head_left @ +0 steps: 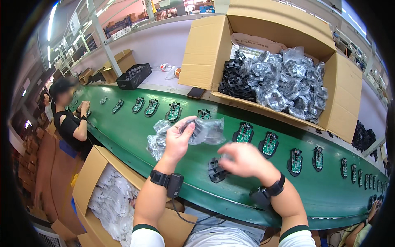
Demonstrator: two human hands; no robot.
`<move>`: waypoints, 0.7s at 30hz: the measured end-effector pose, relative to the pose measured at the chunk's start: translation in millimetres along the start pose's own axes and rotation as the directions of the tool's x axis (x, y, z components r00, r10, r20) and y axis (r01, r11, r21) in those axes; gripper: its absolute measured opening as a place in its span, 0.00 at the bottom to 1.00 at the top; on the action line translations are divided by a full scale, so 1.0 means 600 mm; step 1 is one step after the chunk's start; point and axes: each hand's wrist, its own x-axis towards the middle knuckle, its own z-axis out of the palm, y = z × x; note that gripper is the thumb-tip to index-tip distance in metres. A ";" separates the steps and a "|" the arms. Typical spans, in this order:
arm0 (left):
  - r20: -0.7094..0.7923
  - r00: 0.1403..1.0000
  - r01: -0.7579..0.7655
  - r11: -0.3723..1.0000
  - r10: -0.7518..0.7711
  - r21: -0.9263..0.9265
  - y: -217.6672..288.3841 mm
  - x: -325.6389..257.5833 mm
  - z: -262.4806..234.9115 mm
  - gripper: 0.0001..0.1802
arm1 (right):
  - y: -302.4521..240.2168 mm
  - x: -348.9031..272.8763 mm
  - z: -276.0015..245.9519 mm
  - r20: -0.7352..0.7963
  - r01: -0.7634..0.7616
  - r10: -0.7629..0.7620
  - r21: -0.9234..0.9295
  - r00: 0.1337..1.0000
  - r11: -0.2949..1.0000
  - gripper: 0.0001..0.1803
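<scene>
My left hand is closed on a clear plastic bag, held up over the green belt. More crumpled clear bags with greyish parts inside hang on the left of that hand. Low over the near part of the belt is my right hand, its fingers smeared by motion. Black plastic parts lie on the belt right by its fingertips; whether the fingers touch them I cannot tell. Beyond my hands, mouse-shaped black bases with green circuit boards stand in a row along the belt.
Behind the belt, a large open carton holds bagged and loose black parts. A box of white bagged pieces stands at my near left. A black bin sits at the far left. One person works at left; another person's hand shows at right.
</scene>
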 end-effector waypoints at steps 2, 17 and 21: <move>0.042 0.999 0.000 1.000 0.000 0.007 -0.005 -0.008 -0.009 0.16 | 0.002 0.050 -0.024 -0.285 -0.010 0.040 0.107 0.958 0.994 0.19; 0.090 0.963 -0.262 0.790 0.256 0.554 0.015 0.004 -0.036 0.09 | 0.013 0.139 -0.003 -0.535 0.213 -0.073 0.204 0.841 0.956 0.06; 0.155 0.908 -0.392 0.655 0.390 0.646 0.028 0.001 -0.032 0.10 | 0.007 0.124 -0.008 -0.472 0.168 -0.126 0.048 0.872 0.985 0.04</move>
